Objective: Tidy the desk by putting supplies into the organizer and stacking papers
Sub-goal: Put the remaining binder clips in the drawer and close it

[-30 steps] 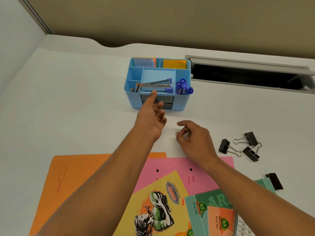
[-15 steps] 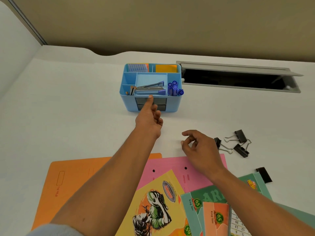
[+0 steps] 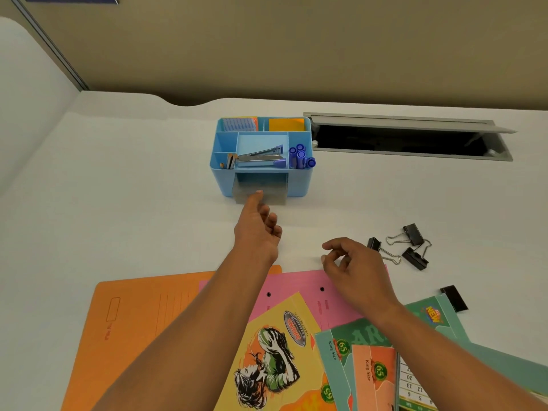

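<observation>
A light-blue organizer (image 3: 300, 182) stands at the middle of the white desk, holding a stapler (image 3: 261, 159), blue pens (image 3: 300, 156) and sticky notes. Its grey see-through drawer (image 3: 274, 194) sticks out of the front. My left hand (image 3: 256, 229) reaches to the drawer, thumb tip on its front edge and fingers curled beneath. My right hand (image 3: 353, 268) hovers over the desk with loosely curled fingers, holding nothing. Three black binder clips (image 3: 412, 234) lie just right of it. An orange folder (image 3: 142, 321), a pink folder (image 3: 296, 287) and notebooks (image 3: 275, 351) overlap near me.
An open cable slot (image 3: 400, 140) with a grey flap lies behind and right of the organizer. One more black clip (image 3: 453, 298) rests by the green notebooks (image 3: 355, 336). A partition wall runs along the back and left of the desk.
The grey drawer has slid out of the organizer's front as my left hand drew back. My right hand has shifted a little to the right, toward the binder clips.
</observation>
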`<state>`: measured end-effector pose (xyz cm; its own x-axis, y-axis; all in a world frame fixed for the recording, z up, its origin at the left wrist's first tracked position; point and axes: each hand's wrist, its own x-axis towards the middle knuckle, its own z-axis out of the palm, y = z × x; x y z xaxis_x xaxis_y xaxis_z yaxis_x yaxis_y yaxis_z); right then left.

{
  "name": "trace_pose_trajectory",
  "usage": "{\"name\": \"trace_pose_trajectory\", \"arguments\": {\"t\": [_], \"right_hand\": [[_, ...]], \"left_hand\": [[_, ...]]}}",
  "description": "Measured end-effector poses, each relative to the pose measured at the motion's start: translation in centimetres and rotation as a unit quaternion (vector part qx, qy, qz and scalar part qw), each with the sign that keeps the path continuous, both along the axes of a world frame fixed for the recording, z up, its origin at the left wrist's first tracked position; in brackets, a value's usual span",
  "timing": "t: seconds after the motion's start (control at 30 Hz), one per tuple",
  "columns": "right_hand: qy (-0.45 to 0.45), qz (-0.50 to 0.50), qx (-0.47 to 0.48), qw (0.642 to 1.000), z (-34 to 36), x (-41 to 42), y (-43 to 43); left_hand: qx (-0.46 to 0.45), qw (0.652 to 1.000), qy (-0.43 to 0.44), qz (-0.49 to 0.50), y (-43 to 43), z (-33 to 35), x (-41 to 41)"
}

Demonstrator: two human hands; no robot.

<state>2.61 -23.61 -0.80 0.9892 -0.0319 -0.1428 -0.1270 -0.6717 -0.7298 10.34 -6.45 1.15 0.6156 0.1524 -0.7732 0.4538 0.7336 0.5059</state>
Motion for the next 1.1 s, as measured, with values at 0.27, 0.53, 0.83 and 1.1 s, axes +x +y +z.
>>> {"name": "trace_pose_trajectory", "arguments": {"t": [0.27, 0.53, 0.83, 1.1], "right_hand": [[-0.001, -0.001, 0.002, 1.000, 0.3, -0.4, -1.1], [-0.006, -0.046, -0.031, 0.998, 1.4, 0.7, -6.5], [0.087, 0.034, -0.207, 0.974, 1.9, -1.9, -17.5], [0.124, 0.142, -0.304, 0.934, 1.5, -3.7, -21.0]], "left_hand": [[0.001, 1.000, -0.003, -0.003, 0.1, -0.3, -1.7], [0.195, 0.969, -0.019, -0.150, -2.1, 0.2, -5.1], [0.599, 0.465, -0.326, -0.565, -7.9, 0.4, -4.1], [0.641, 0.318, -0.335, -0.612, -11.6, -0.3, -2.3]]}}
